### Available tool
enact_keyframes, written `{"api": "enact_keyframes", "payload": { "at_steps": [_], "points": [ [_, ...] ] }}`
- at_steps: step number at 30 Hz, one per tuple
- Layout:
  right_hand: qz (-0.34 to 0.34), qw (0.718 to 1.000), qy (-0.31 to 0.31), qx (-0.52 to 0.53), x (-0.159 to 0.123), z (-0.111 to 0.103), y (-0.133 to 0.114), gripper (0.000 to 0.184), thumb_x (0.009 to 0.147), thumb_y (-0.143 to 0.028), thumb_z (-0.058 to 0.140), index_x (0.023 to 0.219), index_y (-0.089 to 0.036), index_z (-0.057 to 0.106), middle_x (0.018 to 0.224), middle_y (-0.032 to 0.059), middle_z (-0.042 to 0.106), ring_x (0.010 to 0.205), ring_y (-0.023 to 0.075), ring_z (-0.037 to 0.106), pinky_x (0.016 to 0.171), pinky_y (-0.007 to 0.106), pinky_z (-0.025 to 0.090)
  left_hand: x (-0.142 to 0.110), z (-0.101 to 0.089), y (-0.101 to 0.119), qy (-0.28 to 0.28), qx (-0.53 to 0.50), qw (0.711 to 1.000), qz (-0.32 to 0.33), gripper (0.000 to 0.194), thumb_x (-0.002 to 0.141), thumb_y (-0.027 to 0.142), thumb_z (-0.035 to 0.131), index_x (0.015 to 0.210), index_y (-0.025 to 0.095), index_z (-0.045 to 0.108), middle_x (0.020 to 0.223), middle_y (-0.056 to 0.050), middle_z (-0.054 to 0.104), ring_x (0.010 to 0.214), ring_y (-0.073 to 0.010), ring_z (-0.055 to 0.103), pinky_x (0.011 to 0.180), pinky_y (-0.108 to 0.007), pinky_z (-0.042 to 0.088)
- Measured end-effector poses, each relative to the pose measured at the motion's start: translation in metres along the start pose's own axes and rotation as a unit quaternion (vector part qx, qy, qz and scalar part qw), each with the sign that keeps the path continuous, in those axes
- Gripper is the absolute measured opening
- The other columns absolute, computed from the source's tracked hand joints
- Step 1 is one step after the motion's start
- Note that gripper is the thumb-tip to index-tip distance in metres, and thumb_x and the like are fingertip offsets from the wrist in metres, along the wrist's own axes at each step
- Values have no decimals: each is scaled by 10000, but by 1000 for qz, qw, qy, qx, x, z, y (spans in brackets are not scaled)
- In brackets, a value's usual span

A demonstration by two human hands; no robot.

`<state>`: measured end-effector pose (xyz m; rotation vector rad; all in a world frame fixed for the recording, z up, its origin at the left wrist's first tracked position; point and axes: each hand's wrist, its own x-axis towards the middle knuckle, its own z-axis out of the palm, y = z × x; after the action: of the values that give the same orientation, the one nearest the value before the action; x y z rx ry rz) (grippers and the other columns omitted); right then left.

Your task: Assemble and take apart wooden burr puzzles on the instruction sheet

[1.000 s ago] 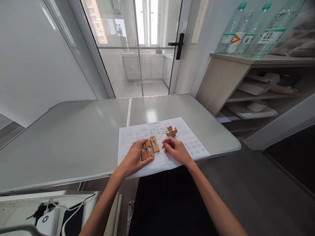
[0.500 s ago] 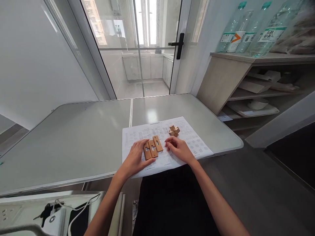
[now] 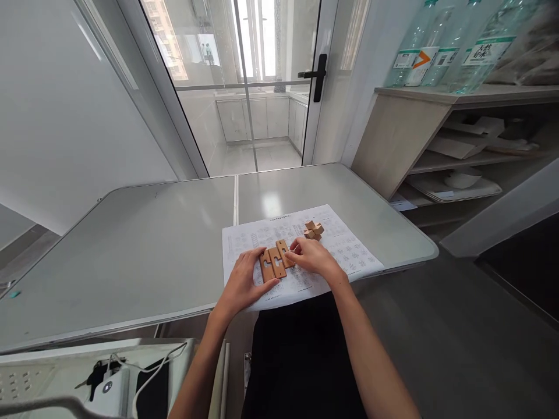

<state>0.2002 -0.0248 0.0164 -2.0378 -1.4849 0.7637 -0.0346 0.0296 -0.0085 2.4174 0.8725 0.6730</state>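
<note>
Lying below and left of the sheet, past the table edge, are keys, a white device and a cable. At the sheet's lower left, the left hand holds the left block between fingertips at its top end and the thumb at its bottom. On the middle of the sheet, the middle block lies flat against the left block, and the right block sits beside it, slightly farther up. The right hand has its fingers curled with the tips on the right block; whether they pinch it, I cannot tell. The star rests on the sheet's upper right. Well right of the sheet, bottles stand on a shelf.
</note>
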Motion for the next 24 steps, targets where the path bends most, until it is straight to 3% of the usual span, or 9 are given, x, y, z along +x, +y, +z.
{"api": "enact_keyframes", "payload": {
  "at_steps": [6,12,19,24],
  "points": [
    [25,999,17,-29,0,7,-10,275,873,-429,760,987,-197,665,1019,60,757,897,207,688,621,286,390,-2,-2,5,5,8,999,37,686,887,299,714,1512,287,431,1600,-130,454,1478,-343,469,1201,-559,438],
    [50,997,44,-27,-2,15,-12,231,842,-383,743,955,-206,646,1054,41,735,926,198,665,634,281,357,-3,-2,6,16,22,999,29,682,835,152,623,1485,264,452,1584,-126,455,1477,-328,456,1199,-543,447],
    [53,997,45,-30,0,15,-12,165,915,-350,648,842,-208,608,976,59,745,856,208,661,611,307,329,0,8,0,123,99,986,-52,417,906,234,624,1313,210,540,1363,-135,576,1319,-335,537,1145,-547,467],
    [31,998,39,-46,-2,17,-6,229,945,-391,618,794,-219,602,901,79,753,836,245,667,607,318,332,2,12,-2,155,143,973,-99,239,930,374,650,1096,206,609,1246,-159,590,1232,-379,535,1070,-586,479]
  ]
}}
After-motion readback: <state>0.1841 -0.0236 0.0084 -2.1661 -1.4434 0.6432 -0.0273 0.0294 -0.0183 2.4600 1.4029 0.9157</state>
